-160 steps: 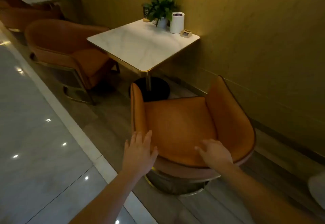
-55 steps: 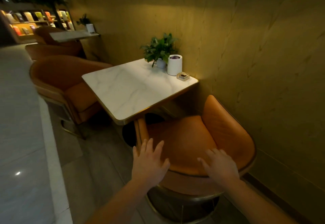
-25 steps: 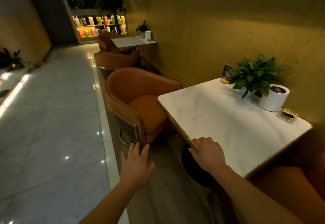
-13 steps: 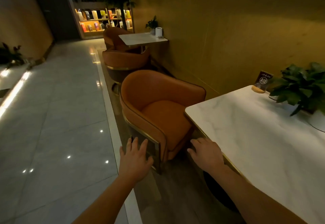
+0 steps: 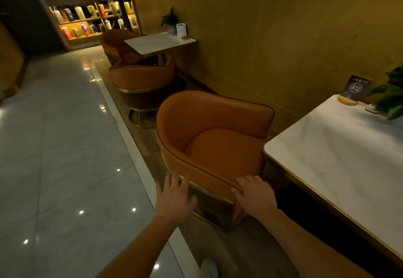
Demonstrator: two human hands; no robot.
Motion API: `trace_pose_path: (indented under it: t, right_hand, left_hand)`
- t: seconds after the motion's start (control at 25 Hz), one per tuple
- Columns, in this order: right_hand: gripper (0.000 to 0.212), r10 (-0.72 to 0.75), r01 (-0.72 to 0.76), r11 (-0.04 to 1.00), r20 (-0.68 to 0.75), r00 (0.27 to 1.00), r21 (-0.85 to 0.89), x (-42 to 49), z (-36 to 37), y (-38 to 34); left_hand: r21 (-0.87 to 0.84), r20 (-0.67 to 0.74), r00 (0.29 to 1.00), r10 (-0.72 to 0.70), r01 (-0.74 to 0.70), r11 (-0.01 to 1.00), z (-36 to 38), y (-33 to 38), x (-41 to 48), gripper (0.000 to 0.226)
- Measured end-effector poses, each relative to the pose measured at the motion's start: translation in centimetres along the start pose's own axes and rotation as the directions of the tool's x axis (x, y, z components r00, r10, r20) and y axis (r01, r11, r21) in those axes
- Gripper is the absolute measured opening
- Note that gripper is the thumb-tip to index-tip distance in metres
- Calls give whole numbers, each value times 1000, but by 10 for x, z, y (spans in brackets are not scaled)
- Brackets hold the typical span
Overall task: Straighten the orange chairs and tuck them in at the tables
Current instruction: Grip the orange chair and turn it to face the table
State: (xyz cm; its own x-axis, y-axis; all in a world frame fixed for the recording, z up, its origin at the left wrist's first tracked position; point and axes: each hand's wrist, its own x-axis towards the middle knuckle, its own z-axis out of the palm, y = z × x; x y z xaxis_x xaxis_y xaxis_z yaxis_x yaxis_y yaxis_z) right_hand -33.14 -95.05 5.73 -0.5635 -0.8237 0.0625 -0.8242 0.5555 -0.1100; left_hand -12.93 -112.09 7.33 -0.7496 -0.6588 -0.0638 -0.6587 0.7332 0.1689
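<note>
My right hand has its fingers curled over the near rim of the nearest orange chair, thumb against the outer side, so it grips the padded edge. My left hand is spread flat with straight fingers, the fingertips touching the gold band on the chair's outer shell, and it holds nothing. The chair is a low tub shape in orange with dark piping, a gold band and a darker base. It stands at the left end of the marble-topped bench, open front towards it, seat just beside the bench's gold rim. At the far edge of the bench stand an A12 sign and a plant. Farther along the wall, a second orange chair and a third orange chair sit at the far bench.
</note>
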Motion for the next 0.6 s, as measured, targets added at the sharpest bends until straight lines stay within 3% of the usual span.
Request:
trace_pose_path:
  t: [0.36,0.6]
  right_hand:
    - [46,88,-103,991,160,983,87,179,68,-64]
    - [43,244,-271,957,219,945,104,244,105,-104]
  left_hand:
    - [72,126,986,110,-120,990,-2,-93,188,72]
    - [96,174,949,264,-283,954,7,-144,294,72]
